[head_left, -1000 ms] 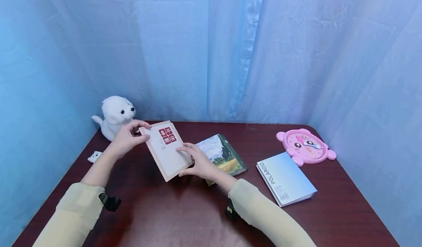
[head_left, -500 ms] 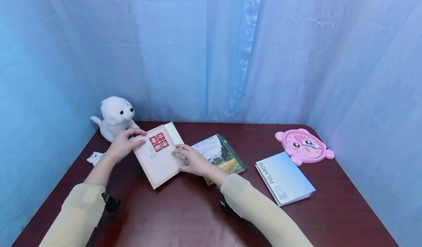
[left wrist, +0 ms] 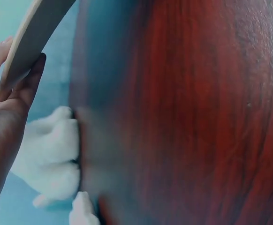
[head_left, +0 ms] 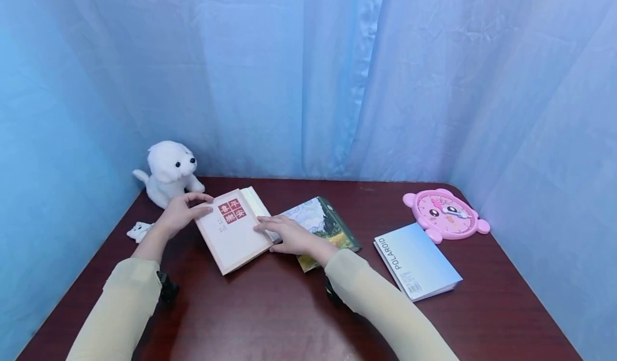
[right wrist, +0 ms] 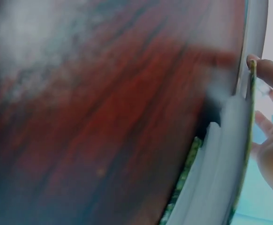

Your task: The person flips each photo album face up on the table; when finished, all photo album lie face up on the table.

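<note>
A cream book (head_left: 231,238) with red square characters on its cover is held tilted above the table in the head view, left of the middle. Pale pages (head_left: 255,201) fan out at its upper right edge. My left hand (head_left: 182,214) pinches the left edge, with thumb and fingers on opposite faces in the left wrist view. At the right edge, my right hand (head_left: 293,236) grips the book, its fingertips over the cover's margin; the thumb's exact hold is partly hidden. Just beneath the right hand lies a book with a landscape painting on its cover (head_left: 332,224).
A white plush dog (head_left: 168,168) sits at the back left, a small white figure (head_left: 138,231) in front of it. To the right lie a POLAROID album (head_left: 416,262) and a pink clock (head_left: 445,213), on the dark red table (head_left: 270,318). Blue curtains (head_left: 270,82) surround it.
The cream book has moved left and down, and its pages have come into view at the upper right. My right hand has most recently shifted slightly right along its edge.
</note>
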Available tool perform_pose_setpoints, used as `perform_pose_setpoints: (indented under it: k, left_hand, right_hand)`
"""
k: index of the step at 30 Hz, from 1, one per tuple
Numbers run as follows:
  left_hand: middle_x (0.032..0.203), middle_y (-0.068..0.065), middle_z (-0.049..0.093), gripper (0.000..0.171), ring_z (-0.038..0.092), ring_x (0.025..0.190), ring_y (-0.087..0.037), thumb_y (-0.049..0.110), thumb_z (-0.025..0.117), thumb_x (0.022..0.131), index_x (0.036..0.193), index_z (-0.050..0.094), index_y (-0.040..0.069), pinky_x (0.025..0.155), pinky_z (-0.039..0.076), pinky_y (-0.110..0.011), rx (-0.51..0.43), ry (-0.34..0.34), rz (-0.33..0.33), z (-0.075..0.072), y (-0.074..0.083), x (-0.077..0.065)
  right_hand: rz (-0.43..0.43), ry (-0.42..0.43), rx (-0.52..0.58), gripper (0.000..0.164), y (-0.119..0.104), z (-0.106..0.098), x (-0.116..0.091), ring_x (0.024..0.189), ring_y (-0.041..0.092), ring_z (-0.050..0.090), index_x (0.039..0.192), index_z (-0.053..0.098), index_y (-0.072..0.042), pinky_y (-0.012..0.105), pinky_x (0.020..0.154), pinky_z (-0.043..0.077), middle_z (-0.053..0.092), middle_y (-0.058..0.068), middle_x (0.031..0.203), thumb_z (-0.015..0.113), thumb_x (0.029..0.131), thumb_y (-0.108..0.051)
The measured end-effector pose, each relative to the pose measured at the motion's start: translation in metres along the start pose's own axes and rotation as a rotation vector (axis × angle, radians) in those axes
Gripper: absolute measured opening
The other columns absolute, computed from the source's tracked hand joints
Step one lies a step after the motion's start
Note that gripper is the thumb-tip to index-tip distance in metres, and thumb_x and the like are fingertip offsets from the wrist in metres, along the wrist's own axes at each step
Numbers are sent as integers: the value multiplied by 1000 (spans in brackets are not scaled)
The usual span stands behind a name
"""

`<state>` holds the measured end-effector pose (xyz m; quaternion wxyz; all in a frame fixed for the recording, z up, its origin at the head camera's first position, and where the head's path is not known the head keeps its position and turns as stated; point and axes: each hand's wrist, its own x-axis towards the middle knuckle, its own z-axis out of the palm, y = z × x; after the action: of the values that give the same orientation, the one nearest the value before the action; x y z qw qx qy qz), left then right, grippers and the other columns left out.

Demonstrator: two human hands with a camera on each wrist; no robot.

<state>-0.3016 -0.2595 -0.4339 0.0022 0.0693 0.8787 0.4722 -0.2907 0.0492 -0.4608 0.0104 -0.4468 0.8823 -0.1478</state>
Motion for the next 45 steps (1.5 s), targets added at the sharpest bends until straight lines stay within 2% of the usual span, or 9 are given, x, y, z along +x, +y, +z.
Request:
perform_pose_setpoints:
  k: [3, 8, 15, 19, 26, 32, 37, 41, 45]
  left_hand:
    - [118, -16, 50, 41, 53, 86, -18, 32, 64, 81, 113, 57, 7, 66, 48, -22, -8, -7, -10, 3, -10, 1]
    - [118, -15, 54, 43, 52, 97, -22, 28, 65, 81, 116, 56, 5, 70, 47, -19, -33, -31, 35, 9, -20, 3]
    - [121, -12, 53, 48, 50, 106, -22, 28, 67, 79, 120, 53, 7, 79, 43, -19, -22, -140, 19, 12, -26, 2]
    - [121, -11, 53, 51, 50, 106, -23, 29, 70, 76, 120, 54, 10, 84, 42, -27, 11, -159, 8, 13, -24, 2]
    - [123, -15, 49, 60, 45, 106, -27, 39, 73, 70, 120, 54, 12, 90, 36, -42, 182, -198, 19, 15, -17, 5]
    - [125, -17, 47, 60, 43, 110, -28, 40, 73, 69, 119, 56, 11, 94, 33, -46, 235, -195, 57, 15, -20, 4]
    - [122, -16, 51, 60, 45, 110, -28, 41, 74, 69, 117, 58, 11, 93, 34, -45, 268, -180, 79, 16, -22, 5]
    - [120, -16, 52, 57, 47, 109, -29, 38, 73, 71, 117, 57, 9, 91, 36, -46, 317, -163, 84, 16, -13, 6]
    - [120, -16, 53, 50, 46, 113, -33, 29, 70, 76, 118, 55, 7, 91, 36, -49, 325, -125, 114, 16, 4, 4]
  right_hand:
    - [-4, -25, -32, 57, 1, 2, 1, 128, 17, 32, 132, 43, -25, 35, 103, 28, 29, -3, 144, 66, 80, -25]
    - [-20, -37, -80, 55, 2, 5, 2, 128, 16, 33, 131, 44, -27, 36, 103, 28, 32, -4, 142, 66, 80, -30]
    - [-31, -56, -101, 52, 0, 6, 0, 124, 13, 38, 129, 47, -27, 35, 101, 30, 39, -4, 138, 64, 80, -37]
    - [-18, -50, -87, 51, -2, 5, 1, 123, 13, 40, 127, 49, -26, 33, 102, 30, 44, -3, 134, 63, 80, -41]
    - [13, -78, -76, 53, -8, 2, 5, 123, 13, 40, 127, 49, -27, 34, 105, 26, 45, -3, 133, 62, 79, -46]
    - [0, -105, -85, 53, -11, 0, 5, 125, 15, 38, 129, 47, -25, 40, 105, 24, 42, -2, 136, 61, 81, -42]
    - [5, -105, -7, 51, -10, -1, 2, 123, 14, 39, 128, 48, -23, 33, 103, 29, 44, -1, 134, 61, 82, -40]
    - [-3, -99, 79, 49, -10, -11, -6, 122, 11, 40, 127, 50, -21, 26, 100, 33, 47, -1, 130, 62, 82, -36]
    - [-28, -80, 78, 48, -11, -26, -14, 122, 11, 41, 126, 51, -18, 26, 100, 33, 50, -1, 128, 63, 82, -33]
